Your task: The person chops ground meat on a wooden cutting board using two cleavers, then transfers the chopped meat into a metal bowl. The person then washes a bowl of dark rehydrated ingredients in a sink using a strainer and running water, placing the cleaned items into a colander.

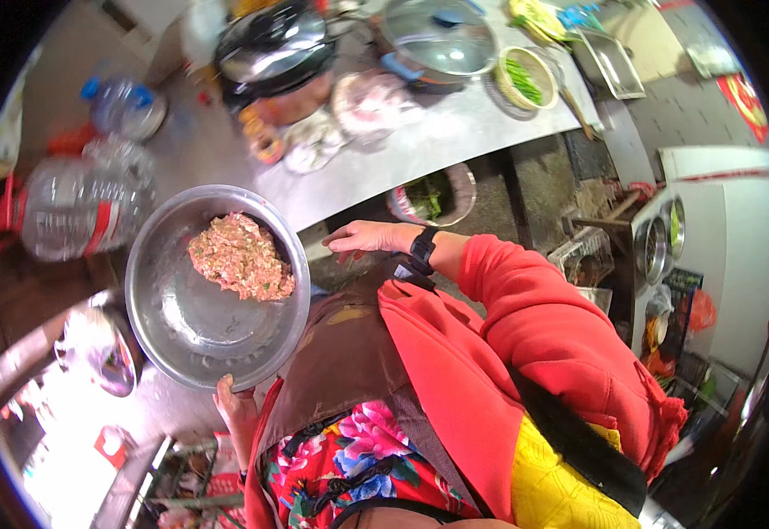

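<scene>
A large stainless steel bowl (219,344) is tilted toward the camera. Inside, a lump of seasoned minced meat (242,258) with green bits lies against its upper right side. My left hand (236,403) grips the bowl's lower rim, thumb showing at the edge and the other fingers partly hidden. To the right of the bowl, my right hand (364,237), with a black watch (423,248) on the wrist, is held in the air with fingers loosely extended. It holds nothing and does not touch the rim.
On the metal table (384,159) ahead are a lidded pan (437,40), a dark appliance (275,46), plastic bags (371,106) and a basket of cut green vegetables (523,79). A bucket (464,192) stands below. Large plastic bottles (73,205) stand left; a wooden rack is right.
</scene>
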### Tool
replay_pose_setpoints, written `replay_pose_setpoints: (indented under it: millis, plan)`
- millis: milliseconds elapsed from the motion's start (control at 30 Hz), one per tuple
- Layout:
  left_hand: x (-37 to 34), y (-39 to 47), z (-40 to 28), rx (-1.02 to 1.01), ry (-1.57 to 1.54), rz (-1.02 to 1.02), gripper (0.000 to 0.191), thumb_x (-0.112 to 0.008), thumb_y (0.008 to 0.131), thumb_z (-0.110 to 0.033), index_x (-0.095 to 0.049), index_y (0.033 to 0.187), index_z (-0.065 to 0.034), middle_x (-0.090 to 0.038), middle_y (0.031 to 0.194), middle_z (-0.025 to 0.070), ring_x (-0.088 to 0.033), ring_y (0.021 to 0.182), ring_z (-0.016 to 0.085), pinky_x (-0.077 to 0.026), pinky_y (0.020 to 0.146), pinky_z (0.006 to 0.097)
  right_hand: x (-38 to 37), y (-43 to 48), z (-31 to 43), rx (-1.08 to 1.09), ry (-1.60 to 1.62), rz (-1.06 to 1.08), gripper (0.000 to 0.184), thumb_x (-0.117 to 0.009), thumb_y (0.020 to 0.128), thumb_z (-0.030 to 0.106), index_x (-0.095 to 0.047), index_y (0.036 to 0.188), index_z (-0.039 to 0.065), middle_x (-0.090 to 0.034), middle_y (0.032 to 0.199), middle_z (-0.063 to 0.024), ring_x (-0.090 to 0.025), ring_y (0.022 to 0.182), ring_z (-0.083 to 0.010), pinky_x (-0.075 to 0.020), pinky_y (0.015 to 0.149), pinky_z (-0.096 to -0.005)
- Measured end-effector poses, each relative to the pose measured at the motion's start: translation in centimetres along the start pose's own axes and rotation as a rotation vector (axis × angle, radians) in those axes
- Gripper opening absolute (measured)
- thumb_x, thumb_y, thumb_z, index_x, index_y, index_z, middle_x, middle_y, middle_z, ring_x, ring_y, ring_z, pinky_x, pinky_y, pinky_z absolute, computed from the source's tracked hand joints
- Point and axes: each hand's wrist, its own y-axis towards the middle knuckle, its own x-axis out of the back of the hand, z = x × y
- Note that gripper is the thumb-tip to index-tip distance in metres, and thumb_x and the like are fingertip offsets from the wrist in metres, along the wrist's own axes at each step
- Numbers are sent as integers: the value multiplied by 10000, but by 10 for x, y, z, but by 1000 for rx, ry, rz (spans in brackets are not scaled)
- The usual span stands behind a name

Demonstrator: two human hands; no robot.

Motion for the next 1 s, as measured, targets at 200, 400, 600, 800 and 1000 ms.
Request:
replay_pose_setpoints:
  millis: [200,400,600,800,1000]
  plan:
    - [-156,11,56,174,223,16,163,-540,725,-129,-538,880,-78,-560,814,27,-557,697,171,-454,518,304,108,-163,-46,89,223,-324,606,-499,846,443,-390,1288,44,-515,1165,-65,-554,954,-145,-433,771,-263]
    - [-236,-11,126,443,318,292,162,-527,741,-104,-527,897,-62,-583,886,50,-564,805,186,-471,683,312,95,-349,-148,-132,391,-724,514,-541,841,391,-470,1223,54,-564,1062,-26,-573,841,-103,-442,661,-238]
    - [-360,7,196,532,359,509,195,-508,759,-86,-535,948,-48,-595,905,63,-586,814,210,-475,608,364,66,-449,-223,-165,635,-1178,481,-557,843,355,-477,1195,38,-561,1057,-36,-595,794,-106,-438,582,-210]
    - [-445,-6,244,556,526,607,89,-534,775,-150,-547,829,-81,-596,747,32,-576,622,168,-482,505,280,25,-463,-261,-65,858,-1212,363,-561,849,282,-527,1109,31,-520,619,8,-570,623,-111,-413,507,-223]
    - [-519,-20,332,545,665,682,244,-552,751,-156,-510,976,-69,-575,875,57,-581,716,194,-483,515,315,39,-516,-310,-204,985,-1306,350,-541,854,308,-532,1106,66,-574,788,5,-608,714,-128,-440,556,-240]
